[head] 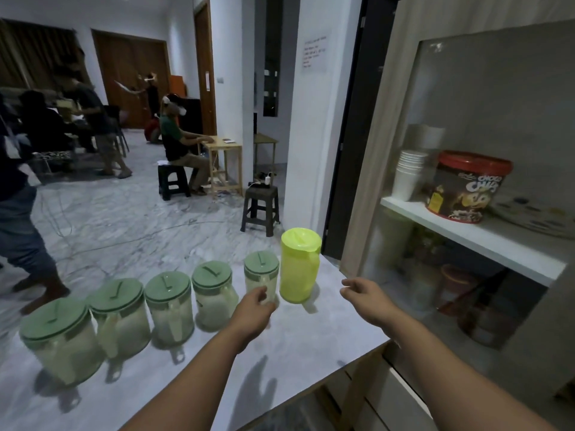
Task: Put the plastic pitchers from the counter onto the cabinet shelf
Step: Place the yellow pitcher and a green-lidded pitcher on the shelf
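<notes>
Two bare forearms show no sleeves, watch, bracelets or gloves, and the left hand (253,309) and right hand (362,293) carry no visible rings.

Pitchers on the counter (298,353): six.
- Five clear pitchers with green lids, in a row from lower left toward centre: (59,340), (119,317), (169,307), (213,297), (260,275).
- One yellow-green pitcher (299,265), right end of the row.

Cabinet shelf (473,234), right of frame:
- One stack of white paper cups (409,175); cup count unreadable.
- One red-lidded cereal tub (466,188).

Hands in view: two, left hand (253,312) and right hand (367,295).
</notes>
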